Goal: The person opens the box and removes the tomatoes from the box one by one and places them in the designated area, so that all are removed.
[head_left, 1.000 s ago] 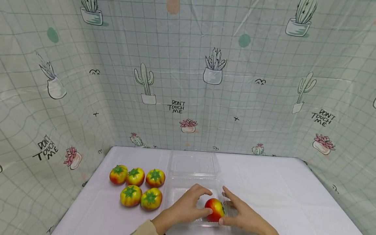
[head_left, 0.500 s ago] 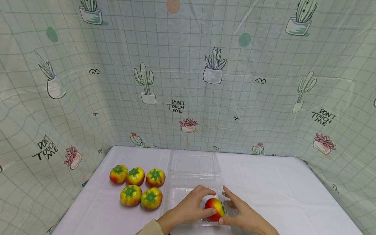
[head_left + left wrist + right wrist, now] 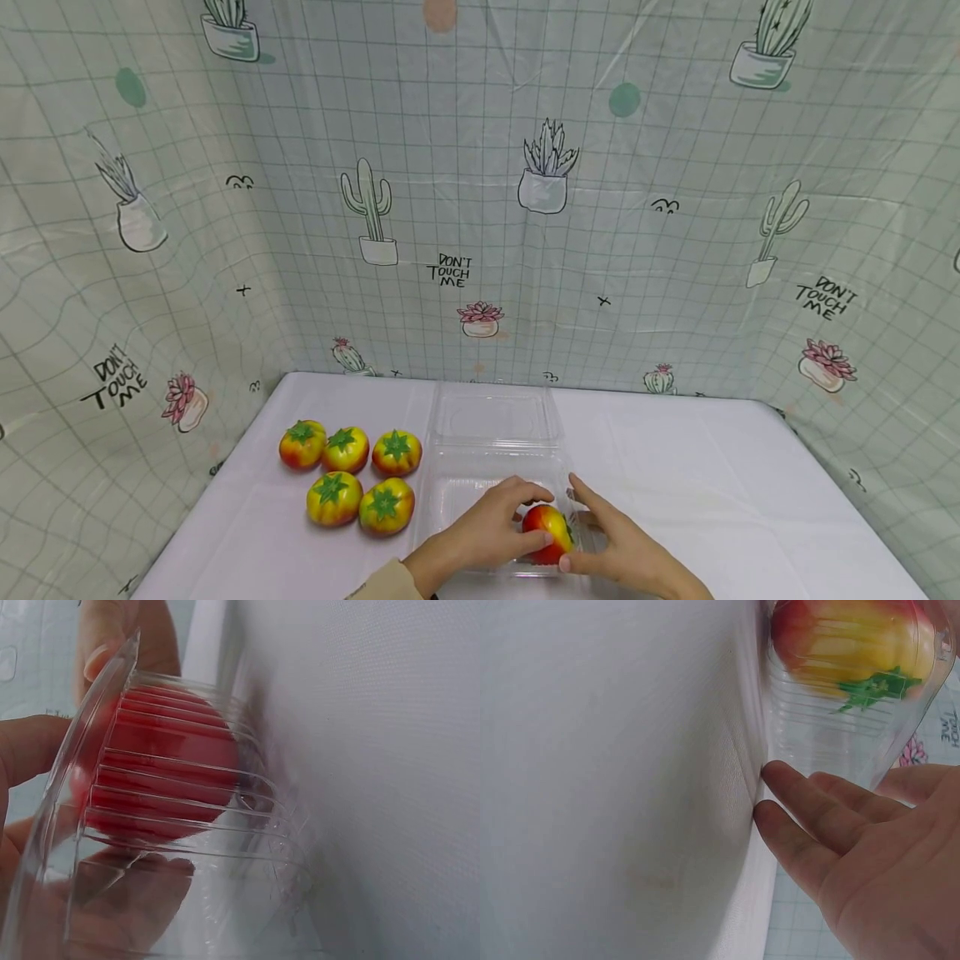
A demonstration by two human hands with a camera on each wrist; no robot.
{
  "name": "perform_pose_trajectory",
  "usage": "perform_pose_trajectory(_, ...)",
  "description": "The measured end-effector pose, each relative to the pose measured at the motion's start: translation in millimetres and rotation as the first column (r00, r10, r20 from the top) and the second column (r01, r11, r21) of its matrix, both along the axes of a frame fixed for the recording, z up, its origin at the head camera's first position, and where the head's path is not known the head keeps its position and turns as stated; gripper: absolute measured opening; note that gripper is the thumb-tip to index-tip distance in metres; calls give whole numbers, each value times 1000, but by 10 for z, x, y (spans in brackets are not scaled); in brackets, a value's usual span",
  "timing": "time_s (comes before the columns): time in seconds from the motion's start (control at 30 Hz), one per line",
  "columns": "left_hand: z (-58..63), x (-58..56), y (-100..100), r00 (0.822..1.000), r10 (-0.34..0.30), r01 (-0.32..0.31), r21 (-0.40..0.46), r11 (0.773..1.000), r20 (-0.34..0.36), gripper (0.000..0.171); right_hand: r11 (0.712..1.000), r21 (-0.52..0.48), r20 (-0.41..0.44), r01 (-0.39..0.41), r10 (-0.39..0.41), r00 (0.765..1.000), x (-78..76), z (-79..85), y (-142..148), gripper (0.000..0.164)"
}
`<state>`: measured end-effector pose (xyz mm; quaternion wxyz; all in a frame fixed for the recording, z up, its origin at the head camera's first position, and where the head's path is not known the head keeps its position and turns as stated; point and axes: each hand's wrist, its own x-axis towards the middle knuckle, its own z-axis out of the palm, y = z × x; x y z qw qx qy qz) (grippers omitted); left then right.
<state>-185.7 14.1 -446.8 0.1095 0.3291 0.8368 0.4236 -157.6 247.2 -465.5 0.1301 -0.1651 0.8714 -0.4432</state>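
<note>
A red-and-yellow tomato point(image 3: 551, 527) with a green star-shaped top lies on its side in the near right corner of a clear plastic clamshell box point(image 3: 457, 483). The left hand point(image 3: 491, 525) reaches in over the box, its thumb across the front of the tomato and its fingers arched around the far left side. Red skin of the tomato point(image 3: 161, 765) shows through the ribbed wall in the left wrist view. Outside the right wall rests the right hand point(image 3: 618, 542), thumb at the near corner. Its fingers point(image 3: 810, 802) extend straight beside the box in the right wrist view.
Several more tomatoes point(image 3: 334, 499) stand grouped on the white-covered table point(image 3: 675, 467), left of the box. The box lid point(image 3: 495, 417) is folded back flat toward the rear. A grid-patterned cloth point(image 3: 480, 208) printed with cacti hangs behind and at both sides.
The left hand has shifted slightly to the right over the tomato. The tomato, box and right hand have stayed practically in place.
</note>
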Motion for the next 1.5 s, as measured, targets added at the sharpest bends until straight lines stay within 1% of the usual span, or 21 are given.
perform_pose_trajectory(0.13,0,-10,-17,998,-19,18,22,1000,53,40,1000,3,-1,3,-3,1000,-2,-4,4,96)
perform_pose_trajectory(0.27,8,-22,-40,995,-22,19,34,999,100,39,1000,7,-21,0,1,1000,3,12,8,97)
perform_pose_trajectory(0.53,-7,-39,-94,989,-5,0,33,999,149,38,1000,-4,-26,2,-2,1000,4,18,6,97)
perform_pose_trajectory(0.83,-7,-35,-133,990,-21,14,52,999,138,38,1000,27,-49,2,0,999,10,17,7,99)
perform_pose_trajectory(0.93,1,-39,-124,988,-16,8,53,999,154,38,1000,27,-48,-2,3,999,9,18,9,99)
perform_pose_trajectory(1.07,2,-54,-107,987,-2,-6,50,999,158,35,1000,19,-49,-5,6,999,7,27,11,99)
perform_pose_trajectory(1.3,-13,-70,-91,991,8,-12,30,999,130,34,1000,9,-44,-4,4,999,6,27,11,98)
perform_pose_trajectory(1.5,4,-65,-108,993,3,-5,15,1000,121,39,1000,15,-57,-1,2,998,-2,12,10,99)
